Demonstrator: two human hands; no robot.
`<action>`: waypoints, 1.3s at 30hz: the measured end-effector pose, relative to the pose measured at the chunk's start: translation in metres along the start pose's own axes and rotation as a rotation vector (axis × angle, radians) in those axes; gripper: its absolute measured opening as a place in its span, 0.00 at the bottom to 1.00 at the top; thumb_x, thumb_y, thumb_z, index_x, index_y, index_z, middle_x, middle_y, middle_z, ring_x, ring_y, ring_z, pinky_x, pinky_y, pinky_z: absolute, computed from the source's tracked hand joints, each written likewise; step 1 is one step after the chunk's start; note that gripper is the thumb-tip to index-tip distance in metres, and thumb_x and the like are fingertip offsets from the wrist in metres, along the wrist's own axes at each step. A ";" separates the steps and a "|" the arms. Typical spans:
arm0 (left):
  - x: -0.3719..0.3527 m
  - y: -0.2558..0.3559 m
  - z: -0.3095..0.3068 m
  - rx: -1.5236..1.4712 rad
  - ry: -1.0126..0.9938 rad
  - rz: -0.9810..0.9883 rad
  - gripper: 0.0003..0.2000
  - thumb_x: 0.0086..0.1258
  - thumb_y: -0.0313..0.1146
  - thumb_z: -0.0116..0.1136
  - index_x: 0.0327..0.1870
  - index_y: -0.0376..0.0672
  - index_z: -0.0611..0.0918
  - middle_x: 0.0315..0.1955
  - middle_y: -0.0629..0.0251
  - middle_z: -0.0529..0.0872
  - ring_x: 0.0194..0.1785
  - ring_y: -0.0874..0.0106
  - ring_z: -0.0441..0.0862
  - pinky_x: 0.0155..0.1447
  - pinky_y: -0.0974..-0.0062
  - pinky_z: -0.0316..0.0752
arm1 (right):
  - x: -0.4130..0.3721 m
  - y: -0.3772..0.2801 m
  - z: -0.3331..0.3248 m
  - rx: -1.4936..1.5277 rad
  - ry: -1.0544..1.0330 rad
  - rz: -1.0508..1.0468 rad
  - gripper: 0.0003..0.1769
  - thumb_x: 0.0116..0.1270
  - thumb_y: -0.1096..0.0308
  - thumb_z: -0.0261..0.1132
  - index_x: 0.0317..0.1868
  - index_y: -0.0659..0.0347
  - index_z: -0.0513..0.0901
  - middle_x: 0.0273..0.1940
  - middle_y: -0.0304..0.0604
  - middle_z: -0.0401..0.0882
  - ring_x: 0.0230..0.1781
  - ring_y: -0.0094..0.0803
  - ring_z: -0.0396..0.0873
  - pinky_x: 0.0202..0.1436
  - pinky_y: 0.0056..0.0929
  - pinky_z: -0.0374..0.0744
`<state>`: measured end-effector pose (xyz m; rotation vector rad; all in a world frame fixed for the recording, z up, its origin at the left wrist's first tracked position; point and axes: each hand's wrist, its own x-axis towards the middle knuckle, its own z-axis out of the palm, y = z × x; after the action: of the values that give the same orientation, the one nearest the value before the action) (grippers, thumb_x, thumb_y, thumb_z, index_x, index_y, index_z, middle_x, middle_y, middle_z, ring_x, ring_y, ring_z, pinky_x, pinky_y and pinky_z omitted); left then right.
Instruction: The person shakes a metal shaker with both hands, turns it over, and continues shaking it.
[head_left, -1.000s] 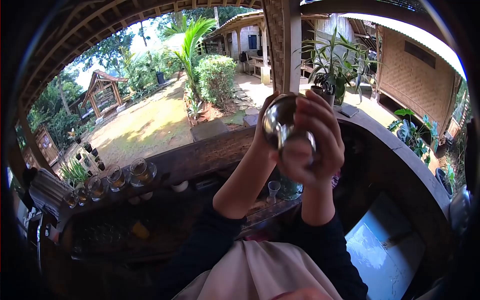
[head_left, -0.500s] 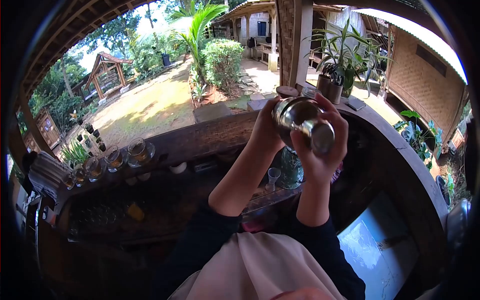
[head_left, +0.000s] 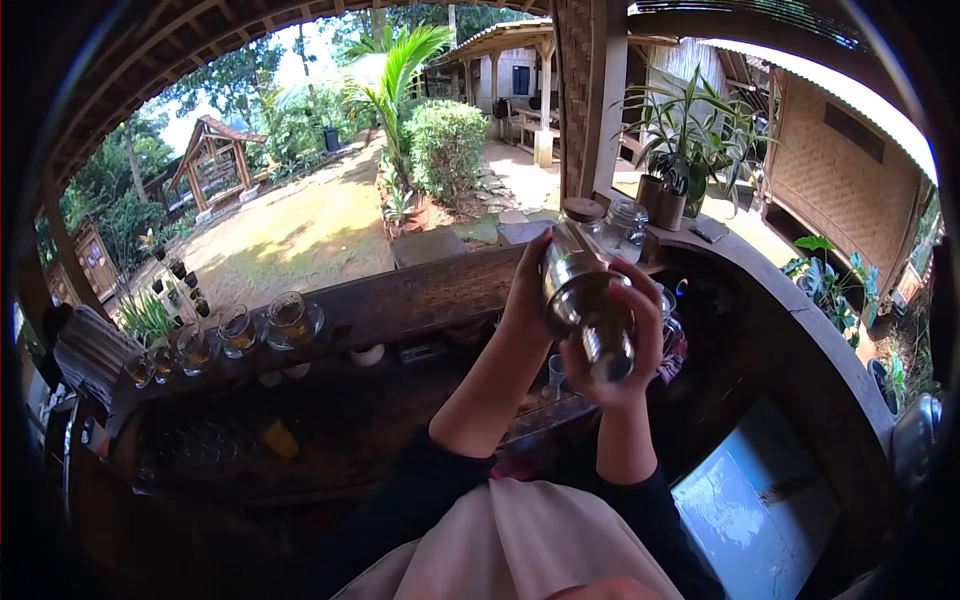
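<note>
A shiny metal cocktail shaker [head_left: 580, 290] is held up in front of me, tilted with its narrow cap end toward me and down to the right. My left hand [head_left: 530, 285] wraps around its wide body from the left. Around the cap and shoulder end, my right hand [head_left: 630, 345] is closed from the right side. Below the shaker a small clear measuring cup [head_left: 556, 370] stands on the wooden counter, partly hidden by my arm. Glass jars [head_left: 625, 225], one with a wooden lid, stand just behind the shaker.
Several glass cups of amber drink [head_left: 290, 315] on saucers line the counter ledge [head_left: 420, 290] at the left. Potted plants [head_left: 680, 150] and a phone-like flat object [head_left: 711, 229] sit on the right ledge. A wooden post [head_left: 597, 100] rises behind the jars.
Both hands have moved the shaker lower and slightly left, and its cap end now points more steeply downward. The jars behind it have come into fuller view.
</note>
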<state>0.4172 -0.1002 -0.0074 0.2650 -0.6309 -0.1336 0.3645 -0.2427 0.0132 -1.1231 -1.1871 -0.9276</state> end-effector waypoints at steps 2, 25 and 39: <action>-0.018 -0.001 0.060 -0.090 -0.214 -0.093 0.40 0.66 0.64 0.48 0.69 0.40 0.59 0.60 0.40 0.71 0.61 0.47 0.72 0.63 0.47 0.71 | 0.001 -0.043 0.004 -0.125 -0.019 -0.326 0.26 0.51 0.64 0.75 0.52 0.47 0.77 0.57 0.46 0.73 0.58 0.48 0.74 0.65 0.48 0.69; -0.046 0.030 0.042 0.321 0.013 0.146 0.33 0.69 0.56 0.46 0.65 0.37 0.68 0.59 0.49 0.74 0.61 0.55 0.74 0.58 0.54 0.78 | -0.001 -0.057 0.010 -0.231 -0.292 0.096 0.49 0.48 0.50 0.77 0.64 0.64 0.64 0.67 0.58 0.59 0.67 0.47 0.64 0.68 0.44 0.65; -0.042 -0.010 0.067 -0.030 -0.454 0.105 0.45 0.65 0.60 0.55 0.74 0.43 0.46 0.64 0.36 0.63 0.64 0.41 0.68 0.63 0.42 0.71 | -0.023 -0.010 -0.006 0.311 -0.161 -0.325 0.42 0.47 0.64 0.79 0.61 0.51 0.66 0.66 0.54 0.63 0.69 0.59 0.60 0.69 0.61 0.62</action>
<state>0.3427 -0.1146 0.0179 0.1718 -1.0912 -0.1027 0.3523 -0.2517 -0.0082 -0.7783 -1.6179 -0.8672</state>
